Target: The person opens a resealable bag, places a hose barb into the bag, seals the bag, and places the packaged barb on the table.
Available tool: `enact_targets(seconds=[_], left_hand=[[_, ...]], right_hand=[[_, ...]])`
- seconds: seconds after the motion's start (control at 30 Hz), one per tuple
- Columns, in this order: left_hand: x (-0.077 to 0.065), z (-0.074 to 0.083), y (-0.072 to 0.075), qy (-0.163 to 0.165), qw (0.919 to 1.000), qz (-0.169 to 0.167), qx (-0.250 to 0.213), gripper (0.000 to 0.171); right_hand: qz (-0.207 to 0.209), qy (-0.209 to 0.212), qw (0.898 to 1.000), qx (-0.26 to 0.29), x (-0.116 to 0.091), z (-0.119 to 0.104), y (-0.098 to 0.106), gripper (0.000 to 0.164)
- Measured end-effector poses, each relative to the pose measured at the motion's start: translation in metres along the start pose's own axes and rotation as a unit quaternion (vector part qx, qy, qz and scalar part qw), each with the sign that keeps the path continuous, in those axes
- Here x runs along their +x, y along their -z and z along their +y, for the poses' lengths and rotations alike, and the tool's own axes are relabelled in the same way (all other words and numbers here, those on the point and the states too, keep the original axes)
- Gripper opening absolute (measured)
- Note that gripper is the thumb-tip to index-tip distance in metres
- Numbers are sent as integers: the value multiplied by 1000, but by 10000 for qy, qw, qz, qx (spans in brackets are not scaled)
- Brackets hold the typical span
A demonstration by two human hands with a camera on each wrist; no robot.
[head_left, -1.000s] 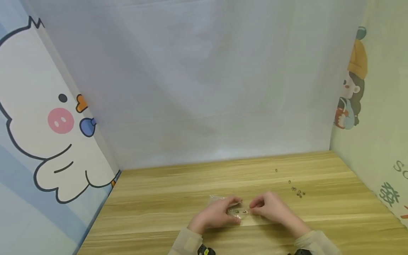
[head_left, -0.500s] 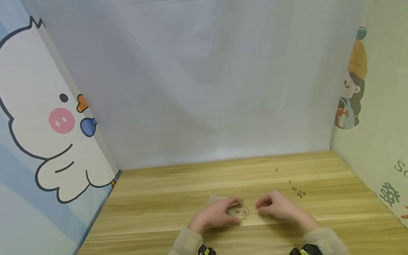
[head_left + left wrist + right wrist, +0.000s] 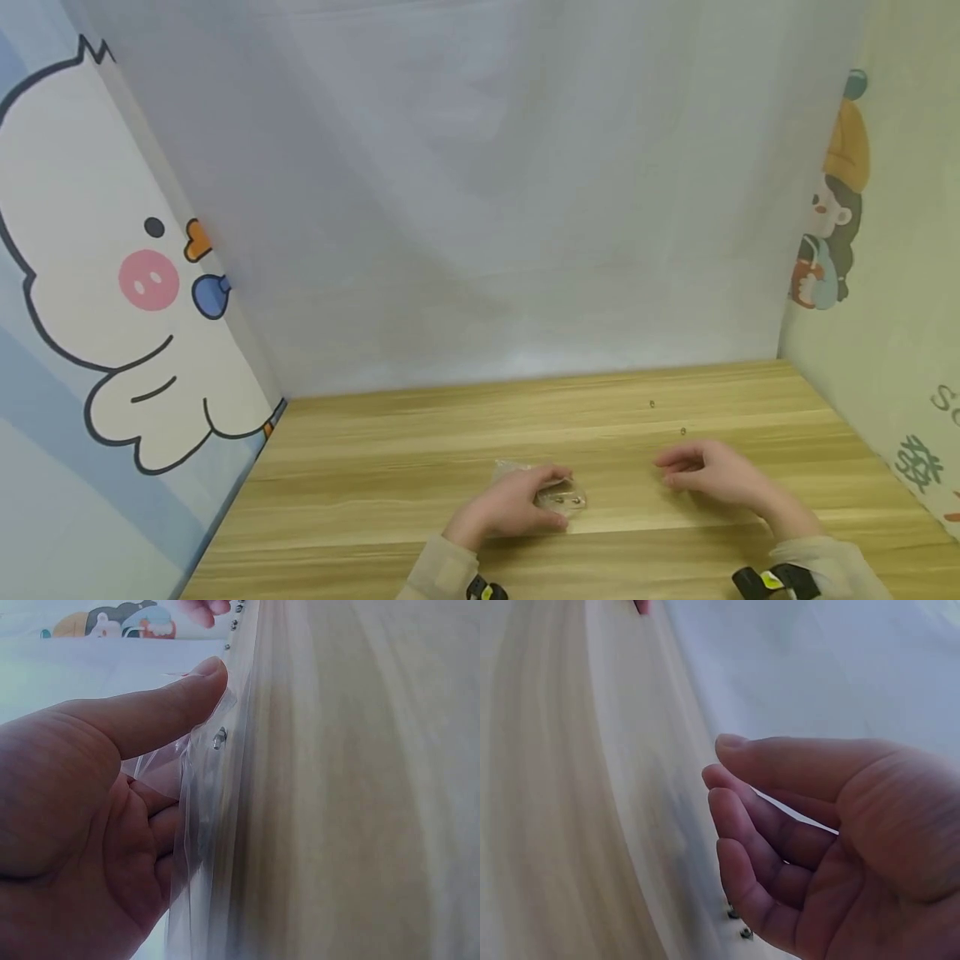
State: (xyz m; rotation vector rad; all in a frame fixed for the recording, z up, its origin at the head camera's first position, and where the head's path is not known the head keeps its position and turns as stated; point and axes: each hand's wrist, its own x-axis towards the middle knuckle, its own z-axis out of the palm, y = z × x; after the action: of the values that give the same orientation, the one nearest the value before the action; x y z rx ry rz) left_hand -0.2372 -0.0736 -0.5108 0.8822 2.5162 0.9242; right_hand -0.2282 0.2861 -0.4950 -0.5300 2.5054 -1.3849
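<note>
My left hand (image 3: pixel 510 504) holds a clear plastic bag (image 3: pixel 570 493) on the table, thumb and fingers spread around its mouth. Inside the bag lie small metal pieces; one metal piece (image 3: pixel 219 739) shows through the film in the left wrist view. My right hand (image 3: pixel 720 475) is over the table to the right, apart from the bag. Its fingers are loosely bent, with nothing between them and the thumb. Small dark metal pieces (image 3: pixel 746 933) lie just below those fingers in the right wrist view. From the head, the right hand hides most of this loose group.
Farther back on the wood-grain table (image 3: pixel 375 467) lie two stray metal pieces, a nearer piece (image 3: pixel 683 432) and a farther piece (image 3: pixel 652 404). A pale curtain (image 3: pixel 480 208) rises behind the table's back edge. Printed cartoon panels stand at both sides.
My right hand has drawn away from the bag's mouth and moved right, now covering the loose metal pieces from the head's view. The left hand and bag stay in place.
</note>
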Motion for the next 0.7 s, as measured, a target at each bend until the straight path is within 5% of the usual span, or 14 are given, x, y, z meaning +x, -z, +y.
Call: enact_targets(seconds=[0.7], left_hand=[[-1,0,0,-10,10000,3,-59,70]], right_hand=[[1288,-631,9844,-1022,-26,37,54,33]])
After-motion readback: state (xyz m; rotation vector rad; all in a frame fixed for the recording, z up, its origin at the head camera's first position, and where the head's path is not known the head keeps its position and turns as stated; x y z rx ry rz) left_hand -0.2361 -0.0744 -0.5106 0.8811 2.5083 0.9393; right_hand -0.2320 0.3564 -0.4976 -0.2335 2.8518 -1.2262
